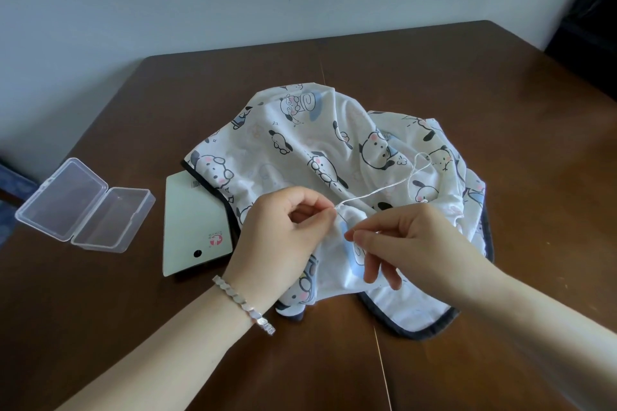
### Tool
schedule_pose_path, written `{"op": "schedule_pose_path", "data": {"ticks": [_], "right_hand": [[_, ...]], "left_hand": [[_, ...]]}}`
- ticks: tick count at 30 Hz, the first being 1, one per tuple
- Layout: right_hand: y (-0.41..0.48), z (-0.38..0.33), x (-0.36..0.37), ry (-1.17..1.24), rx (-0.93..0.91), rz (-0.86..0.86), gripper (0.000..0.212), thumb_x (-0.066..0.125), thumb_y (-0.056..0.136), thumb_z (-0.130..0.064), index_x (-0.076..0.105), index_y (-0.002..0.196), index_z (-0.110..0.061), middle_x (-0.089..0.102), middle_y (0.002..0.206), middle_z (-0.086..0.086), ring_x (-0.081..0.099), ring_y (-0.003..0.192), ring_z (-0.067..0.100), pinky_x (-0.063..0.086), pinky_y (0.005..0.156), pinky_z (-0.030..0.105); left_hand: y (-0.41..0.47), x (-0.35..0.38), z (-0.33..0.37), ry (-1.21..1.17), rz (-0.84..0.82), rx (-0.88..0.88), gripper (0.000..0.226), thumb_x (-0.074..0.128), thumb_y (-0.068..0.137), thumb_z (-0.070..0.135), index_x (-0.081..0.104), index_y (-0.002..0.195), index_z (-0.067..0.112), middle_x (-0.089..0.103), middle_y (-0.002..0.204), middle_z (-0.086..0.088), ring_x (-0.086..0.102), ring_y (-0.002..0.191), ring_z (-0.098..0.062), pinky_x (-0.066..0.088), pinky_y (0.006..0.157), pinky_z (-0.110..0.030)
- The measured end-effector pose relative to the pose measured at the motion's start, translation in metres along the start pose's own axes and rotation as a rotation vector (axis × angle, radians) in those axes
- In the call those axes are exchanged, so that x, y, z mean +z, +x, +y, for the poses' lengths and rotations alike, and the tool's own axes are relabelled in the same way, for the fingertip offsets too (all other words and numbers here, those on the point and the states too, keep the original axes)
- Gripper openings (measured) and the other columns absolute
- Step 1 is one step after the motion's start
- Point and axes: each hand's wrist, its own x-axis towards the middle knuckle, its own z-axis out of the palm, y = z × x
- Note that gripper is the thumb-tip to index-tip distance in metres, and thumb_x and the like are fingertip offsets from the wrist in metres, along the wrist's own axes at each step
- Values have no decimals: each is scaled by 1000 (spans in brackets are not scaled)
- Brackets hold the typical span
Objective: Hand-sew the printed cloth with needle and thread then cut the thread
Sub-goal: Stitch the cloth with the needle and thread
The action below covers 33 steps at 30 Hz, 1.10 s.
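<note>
On the brown tabletop (pixel 434 83), the printed cloth (pixel 320 143) is spread in loose folds near the middle, white with cartoon dogs and bound in a dark edge. A raised fold at its near side is pinched by the left hand (pixel 287 233), thumb and forefinger closed on the cloth. The fingers of the right hand (pixel 410 240) are pinched together against the same fold, just beside the left fingertips; whether the needle is held between them cannot be told. A pale thread (pixel 377 192) is seen running from the left fingertips up over the cloth to a loop and back down. A silver bracelet (pixel 243 305) is worn on the left wrist. A pale green card (pixel 193 223) is partly covered by the cloth's left edge, and a clear plastic box (pixel 83 207) is laid open farther left.
</note>
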Motion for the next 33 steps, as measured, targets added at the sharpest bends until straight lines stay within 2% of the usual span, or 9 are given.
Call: {"op": "schedule_pose_path", "data": {"ticks": [4, 6, 11, 14, 20, 27, 30, 33], "right_hand": [[2, 0, 3, -8, -6, -5, 18, 55, 86, -16, 70, 76, -18, 66, 53, -1, 47, 40, 9, 38, 48, 11], [3, 1, 5, 18, -18, 17, 19, 55, 86, -14, 69, 74, -19, 66, 52, 0, 46, 38, 8, 39, 50, 11], [4, 4, 14, 76, -65, 83, 22, 54, 87, -10, 69, 73, -18, 64, 49, 1, 45, 37, 7, 38, 47, 12], [4, 6, 17, 113, -87, 120, 22, 54, 88, -10, 70, 74, -17, 61, 46, 0, 44, 36, 7, 37, 46, 14], [4, 8, 19, 174, -93, 150, 26, 53, 90, -9, 69, 72, -16, 60, 47, -1, 43, 36, 7, 35, 44, 13], [3, 6, 14, 348, 33, 125, 14, 60, 86, -21, 67, 74, -16, 69, 60, 0, 55, 42, 7, 32, 38, 13], [1, 10, 13, 342, 108, 98, 13, 60, 87, -23, 66, 78, -15, 67, 60, -4, 55, 44, 7, 35, 40, 15], [0, 12, 12, 397, 151, 39, 7, 63, 84, -12, 67, 80, -16, 64, 62, -4, 58, 49, 6, 40, 44, 17]], "left_hand": [[-3, 2, 1, 58, 24, 56, 24, 67, 79, 9, 64, 65, 29, 65, 64, 12, 58, 62, 6, 40, 58, -3], [-7, 5, 2, 102, 68, 101, 19, 67, 79, 8, 66, 68, 23, 61, 55, 13, 57, 63, 9, 39, 58, -1], [-13, 10, 2, 85, 145, 119, 20, 66, 80, 5, 66, 72, 23, 60, 60, 21, 58, 66, 11, 39, 60, -1], [-13, 9, 3, 67, 111, 126, 23, 65, 81, 6, 64, 69, 26, 61, 57, 23, 59, 66, 10, 38, 60, -1], [-13, 7, 1, 115, 43, 192, 11, 66, 81, 8, 69, 75, 17, 60, 72, 14, 55, 67, 7, 37, 62, -3], [-14, 14, -2, 43, 91, 149, 14, 66, 82, 13, 72, 91, 21, 65, 80, 16, 60, 79, 6, 44, 68, -6], [-12, 17, -4, 65, 102, 206, 11, 65, 81, 17, 73, 87, 20, 64, 79, 18, 61, 80, 4, 46, 69, -8], [-9, 17, -7, 74, 120, 235, 10, 61, 78, 19, 71, 81, 18, 65, 78, 14, 61, 79, 1, 44, 68, -6]]}}
